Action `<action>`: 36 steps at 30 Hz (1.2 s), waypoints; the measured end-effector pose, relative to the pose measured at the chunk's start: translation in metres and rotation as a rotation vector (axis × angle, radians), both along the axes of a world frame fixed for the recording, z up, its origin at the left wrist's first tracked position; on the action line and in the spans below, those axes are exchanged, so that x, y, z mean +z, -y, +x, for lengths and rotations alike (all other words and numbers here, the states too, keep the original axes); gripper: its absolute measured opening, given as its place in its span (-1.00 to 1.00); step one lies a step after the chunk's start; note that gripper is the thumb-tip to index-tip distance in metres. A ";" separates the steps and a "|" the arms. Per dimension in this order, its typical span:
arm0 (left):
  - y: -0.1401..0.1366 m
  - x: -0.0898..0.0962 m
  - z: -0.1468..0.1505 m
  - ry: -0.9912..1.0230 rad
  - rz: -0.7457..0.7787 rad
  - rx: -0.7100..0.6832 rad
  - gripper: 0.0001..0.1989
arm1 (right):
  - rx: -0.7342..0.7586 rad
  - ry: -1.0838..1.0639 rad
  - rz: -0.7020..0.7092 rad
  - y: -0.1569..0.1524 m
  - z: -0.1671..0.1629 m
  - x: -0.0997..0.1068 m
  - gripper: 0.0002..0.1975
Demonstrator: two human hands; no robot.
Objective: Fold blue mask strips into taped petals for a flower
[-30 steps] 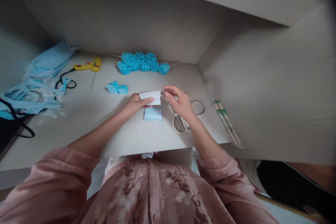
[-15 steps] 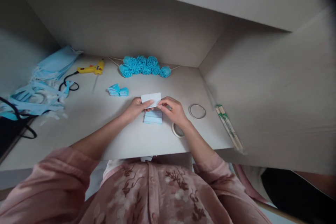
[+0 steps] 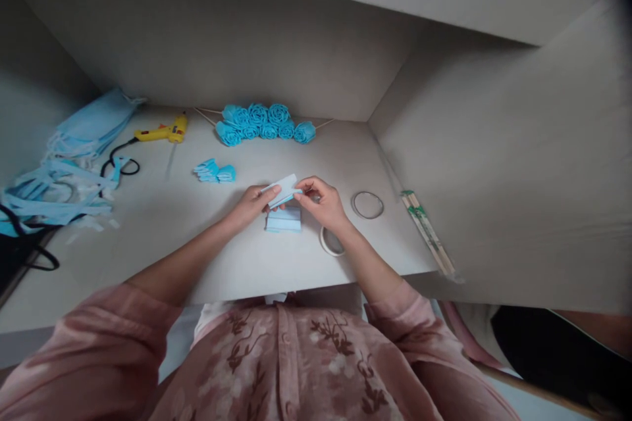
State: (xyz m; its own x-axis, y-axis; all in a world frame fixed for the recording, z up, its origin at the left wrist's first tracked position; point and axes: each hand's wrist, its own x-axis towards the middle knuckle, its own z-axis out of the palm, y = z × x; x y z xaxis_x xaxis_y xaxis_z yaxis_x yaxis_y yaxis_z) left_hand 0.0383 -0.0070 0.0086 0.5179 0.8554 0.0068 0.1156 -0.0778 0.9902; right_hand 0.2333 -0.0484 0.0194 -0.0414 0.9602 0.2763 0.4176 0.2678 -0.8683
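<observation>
A pale blue and white face mask piece [image 3: 283, 189] is held above the table between my two hands. My left hand [image 3: 258, 201] is closed on its left side, thumb on top. With thumb and forefinger, my right hand [image 3: 318, 198] pinches its right edge, where a blue fold shows. Just below lies another flat, pleated light blue mask piece [image 3: 283, 220] on the table. A roll of tape [image 3: 330, 242] is partly hidden by my right forearm. Folded blue mask strips [image 3: 214, 172] rest beyond my left hand.
Several blue rosettes on sticks [image 3: 261, 123] lie along the back wall. A yellow glue gun [image 3: 162, 132], stacked masks [image 3: 96, 123] and cut strips [image 3: 59, 192] with a black cord are at left. A wire ring [image 3: 367, 204] and packed wooden sticks [image 3: 428, 234] lie at right.
The mask piece has tilted, its right side now higher, and a blue fold shows at its right edge. My right fingers have shifted along that edge. The whole view has moved slightly.
</observation>
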 end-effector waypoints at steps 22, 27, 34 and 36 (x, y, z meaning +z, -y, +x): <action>-0.002 -0.007 0.001 0.007 0.078 0.150 -0.60 | 0.178 0.010 -0.029 0.000 0.003 -0.003 -0.39; 0.003 0.000 0.003 0.046 0.008 0.075 -0.58 | 0.111 -0.064 0.003 -0.001 0.001 -0.008 -0.35; 0.000 -0.004 0.005 0.148 -0.117 0.160 -0.60 | 0.072 0.013 0.102 -0.004 0.008 -0.009 -0.37; -0.001 -0.004 0.003 0.218 -0.186 0.148 -0.61 | 0.013 0.004 0.185 -0.006 0.012 -0.006 -0.37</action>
